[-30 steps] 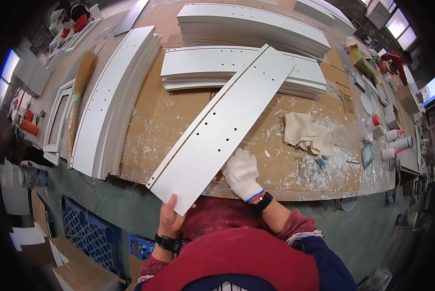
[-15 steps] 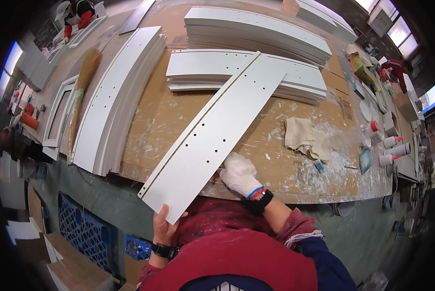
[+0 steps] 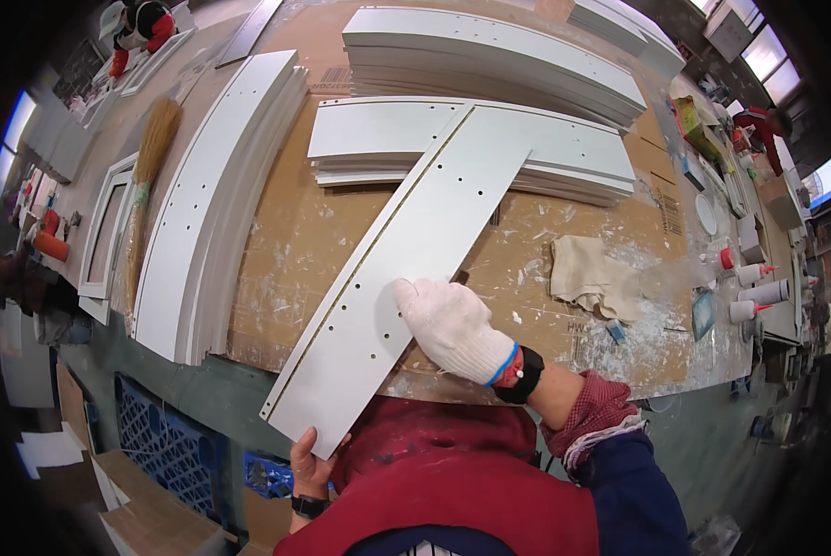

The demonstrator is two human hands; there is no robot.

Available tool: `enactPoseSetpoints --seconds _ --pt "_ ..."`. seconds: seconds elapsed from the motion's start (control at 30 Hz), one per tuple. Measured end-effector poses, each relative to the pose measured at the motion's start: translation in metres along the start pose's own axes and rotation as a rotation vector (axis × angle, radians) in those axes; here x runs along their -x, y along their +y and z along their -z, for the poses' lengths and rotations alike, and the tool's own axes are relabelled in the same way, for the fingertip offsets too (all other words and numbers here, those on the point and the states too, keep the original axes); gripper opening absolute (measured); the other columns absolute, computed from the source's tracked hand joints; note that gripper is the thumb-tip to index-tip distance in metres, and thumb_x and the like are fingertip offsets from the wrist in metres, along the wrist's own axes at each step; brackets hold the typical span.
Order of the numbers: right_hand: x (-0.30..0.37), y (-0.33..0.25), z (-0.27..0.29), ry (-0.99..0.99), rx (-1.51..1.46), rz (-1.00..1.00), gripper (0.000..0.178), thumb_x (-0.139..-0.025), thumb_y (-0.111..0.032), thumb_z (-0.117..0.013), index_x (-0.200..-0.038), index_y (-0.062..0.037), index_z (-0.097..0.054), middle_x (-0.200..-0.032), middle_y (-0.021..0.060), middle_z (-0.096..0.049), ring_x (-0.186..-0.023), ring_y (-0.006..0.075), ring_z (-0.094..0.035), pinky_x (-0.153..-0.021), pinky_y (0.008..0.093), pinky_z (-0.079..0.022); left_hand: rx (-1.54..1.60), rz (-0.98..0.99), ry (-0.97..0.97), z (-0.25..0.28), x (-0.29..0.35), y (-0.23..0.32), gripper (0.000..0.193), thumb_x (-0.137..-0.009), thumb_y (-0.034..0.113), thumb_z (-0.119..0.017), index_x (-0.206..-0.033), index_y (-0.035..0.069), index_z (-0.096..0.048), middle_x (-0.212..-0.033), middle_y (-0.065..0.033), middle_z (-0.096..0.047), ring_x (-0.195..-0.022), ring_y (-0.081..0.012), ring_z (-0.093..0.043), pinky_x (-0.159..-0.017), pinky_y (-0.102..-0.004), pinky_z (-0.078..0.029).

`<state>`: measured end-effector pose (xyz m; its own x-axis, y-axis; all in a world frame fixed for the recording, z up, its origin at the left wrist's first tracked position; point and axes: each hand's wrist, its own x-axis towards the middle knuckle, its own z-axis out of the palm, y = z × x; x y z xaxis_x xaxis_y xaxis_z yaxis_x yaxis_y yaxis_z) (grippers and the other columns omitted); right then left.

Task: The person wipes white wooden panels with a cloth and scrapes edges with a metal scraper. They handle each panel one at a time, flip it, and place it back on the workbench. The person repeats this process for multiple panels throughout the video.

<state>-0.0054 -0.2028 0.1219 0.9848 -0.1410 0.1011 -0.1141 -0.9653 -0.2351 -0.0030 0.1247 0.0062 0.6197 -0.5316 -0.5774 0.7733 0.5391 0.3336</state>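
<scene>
A long white board (image 3: pixel 406 250) with drilled holes and a narrow groove along its left side slants across the view. Its far end rests on a short stack of white boards (image 3: pixel 369 130). My bare left hand (image 3: pixel 310 463) grips the near corner, thumb on top and fingers hidden beneath. My right hand (image 3: pixel 457 329), in a white knitted glove, is over the board's right edge with its fingers curled in. Whatever it may hold is hidden; a small dark bit shows beside the glove.
Another stack of white boards (image 3: pixel 216 199) and a straw brush (image 3: pixel 154 148) lie at left. A taller stack (image 3: pixel 489 56) stands behind. At right are a beige cloth (image 3: pixel 591 278), glue bottles (image 3: pixel 747 309) and white dust. A blue crate (image 3: pixel 170 445) is below; a person (image 3: pixel 142 32) works far left.
My gloved right hand has moved from beside the board up over its face. The board has shifted slightly left and toward me, with my left hand still on its corner.
</scene>
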Motion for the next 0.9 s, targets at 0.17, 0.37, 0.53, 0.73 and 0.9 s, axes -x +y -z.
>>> enactPoseSetpoints --seconds 0.17,0.37,0.53,0.73,0.9 --pt "0.009 0.038 -0.007 0.24 -0.306 -0.125 0.015 -0.08 -0.013 -0.059 -0.093 -0.0055 -0.058 -0.082 0.012 -0.062 -0.068 0.027 -0.062 -0.06 0.0356 -0.05 0.116 0.05 0.108 0.012 -0.006 -0.005 0.05 -0.084 0.008 -0.057 -0.129 0.001 -0.037 -0.122 -0.0175 -0.052 -0.11 -0.0378 -0.054 -0.081 -0.0579 -0.052" --pt "0.056 0.087 -0.006 0.163 -0.337 -0.43 0.015 -0.082 -0.018 -0.059 -0.093 -0.0093 -0.06 -0.082 0.0138 -0.061 -0.076 0.0302 -0.06 -0.066 0.0381 -0.047 0.245 0.037 -0.008 0.004 -0.01 0.003 0.05 -0.085 0.01 -0.055 -0.131 0.002 -0.037 -0.126 -0.0185 -0.049 -0.114 -0.0405 -0.05 -0.084 -0.0649 -0.047" --pt "0.057 0.089 -0.011 0.114 -0.111 -0.264 0.021 -0.079 -0.02 -0.062 -0.097 -0.0104 -0.06 -0.089 0.0105 -0.057 -0.086 0.0296 -0.056 -0.069 0.0406 -0.046 0.272 0.027 -0.076 0.006 -0.012 0.004 0.049 -0.087 0.013 -0.054 -0.132 0.003 -0.037 -0.129 -0.0189 -0.048 -0.117 -0.0408 -0.048 -0.086 -0.0679 -0.042" --pt "0.034 0.09 -0.025 0.026 0.077 -0.117 0.026 -0.074 -0.022 -0.066 -0.097 -0.012 -0.062 -0.096 0.0066 -0.057 -0.095 0.0275 -0.054 -0.075 0.0422 -0.046 0.214 0.011 -0.049 -0.004 -0.01 0.009 0.047 -0.086 0.013 -0.055 -0.129 0.002 -0.04 -0.125 -0.0178 -0.051 -0.113 -0.0398 -0.052 -0.083 -0.0659 -0.046" --pt "0.035 0.081 -0.028 -0.061 0.126 -0.154 0.023 -0.073 -0.021 -0.067 -0.093 -0.0115 -0.063 -0.092 0.0071 -0.057 -0.093 0.0273 -0.055 -0.077 0.0421 -0.046 0.176 -0.014 -0.026 -0.005 -0.01 0.006 0.045 -0.086 0.014 -0.055 -0.127 0.002 -0.042 -0.123 -0.018 -0.053 -0.11 -0.0391 -0.054 -0.081 -0.0634 -0.049"
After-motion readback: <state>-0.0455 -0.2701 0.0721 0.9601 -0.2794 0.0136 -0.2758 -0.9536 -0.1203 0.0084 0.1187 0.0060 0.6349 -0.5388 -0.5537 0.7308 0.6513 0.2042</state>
